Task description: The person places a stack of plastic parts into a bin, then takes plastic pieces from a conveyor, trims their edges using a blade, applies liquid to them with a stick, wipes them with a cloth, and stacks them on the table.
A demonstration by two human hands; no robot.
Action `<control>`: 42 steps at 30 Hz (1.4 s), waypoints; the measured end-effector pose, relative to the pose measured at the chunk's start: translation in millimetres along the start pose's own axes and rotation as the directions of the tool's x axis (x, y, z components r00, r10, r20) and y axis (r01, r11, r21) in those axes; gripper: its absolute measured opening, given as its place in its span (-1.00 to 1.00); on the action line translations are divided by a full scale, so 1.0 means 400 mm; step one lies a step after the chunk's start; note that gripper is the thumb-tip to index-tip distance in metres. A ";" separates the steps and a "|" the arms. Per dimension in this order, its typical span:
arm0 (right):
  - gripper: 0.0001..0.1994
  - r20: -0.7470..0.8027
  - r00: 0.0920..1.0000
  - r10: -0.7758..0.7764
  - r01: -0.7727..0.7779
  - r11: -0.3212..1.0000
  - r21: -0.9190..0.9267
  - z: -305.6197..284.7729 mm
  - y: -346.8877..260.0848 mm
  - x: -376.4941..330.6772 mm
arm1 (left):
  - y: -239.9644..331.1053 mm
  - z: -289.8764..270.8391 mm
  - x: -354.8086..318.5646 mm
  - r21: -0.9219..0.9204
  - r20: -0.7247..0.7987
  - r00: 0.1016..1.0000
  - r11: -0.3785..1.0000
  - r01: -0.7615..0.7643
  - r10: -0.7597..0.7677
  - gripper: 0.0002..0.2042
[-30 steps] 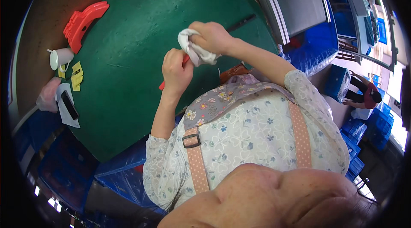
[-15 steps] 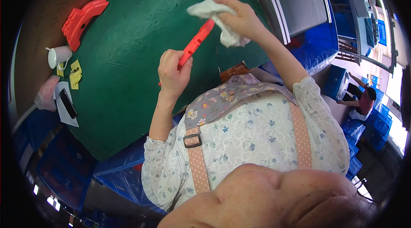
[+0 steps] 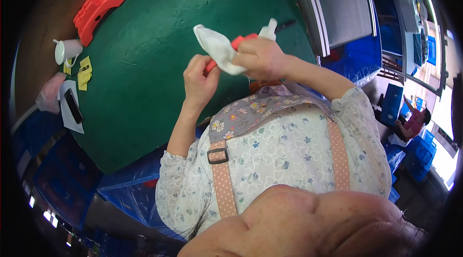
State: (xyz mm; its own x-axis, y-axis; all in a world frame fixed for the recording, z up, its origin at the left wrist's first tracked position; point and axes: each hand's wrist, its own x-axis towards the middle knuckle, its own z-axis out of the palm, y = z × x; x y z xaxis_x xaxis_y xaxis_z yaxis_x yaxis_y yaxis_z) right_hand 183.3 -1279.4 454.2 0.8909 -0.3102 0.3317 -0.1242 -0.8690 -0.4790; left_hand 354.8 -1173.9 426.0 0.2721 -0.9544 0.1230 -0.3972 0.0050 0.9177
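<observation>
A red plastic part [image 3: 244, 40] stretches between my two hands, its middle mostly covered. My left hand [image 3: 199, 79] is closed round its lower left end. A white cloth [image 3: 215, 46] lies over the part, bunched under my right hand [image 3: 262, 59], whose fingers are closed on the cloth against the part. One corner of the cloth sticks out past the knuckles. Both hands are just above the green tabletop [image 3: 140, 83], in front of my apron. What the fingertips of my right hand touch beneath the cloth is hidden.
Curved red plastic parts [image 3: 99, 13] rest along the table's far left edge. Near them are a white mug [image 3: 67, 52], yellow paper pieces [image 3: 85, 74], a phone [image 3: 73, 106] and a pinkish bag [image 3: 50, 94]. A conveyor [image 3: 335, 6] stands right; a person [image 3: 415, 124] works behind.
My right hand has come down and closer to my left hand, with the cloth now lying over the red part. A dark slim object shows on the table beyond the right hand.
</observation>
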 end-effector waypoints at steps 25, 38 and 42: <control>-0.71 0.347 0.904 -0.250 0.121 0.928 0.352 -0.068 0.000 0.163 | 0.089 -0.030 -0.072 0.379 -0.305 0.864 0.883 -0.276 0.401 -0.87; -0.77 0.620 0.643 -0.449 -0.290 0.607 0.740 -0.067 -0.003 0.071 | 0.230 0.124 -0.229 0.647 -0.367 0.839 0.758 -0.080 0.401 -0.84; -0.75 0.622 0.613 -0.487 -0.304 0.581 0.755 -0.076 0.031 0.032 | 0.245 0.151 -0.236 0.668 -0.306 0.850 0.733 -0.129 0.428 -0.84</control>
State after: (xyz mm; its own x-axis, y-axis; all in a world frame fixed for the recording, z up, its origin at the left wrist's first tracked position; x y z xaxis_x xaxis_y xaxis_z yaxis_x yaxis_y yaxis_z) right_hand 179.8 -1305.9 477.2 0.8787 0.4724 -0.0690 -0.0136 -0.1197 -0.9927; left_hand 237.1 -1101.5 481.6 0.3296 -0.7180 0.6130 -0.9115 -0.0729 0.4048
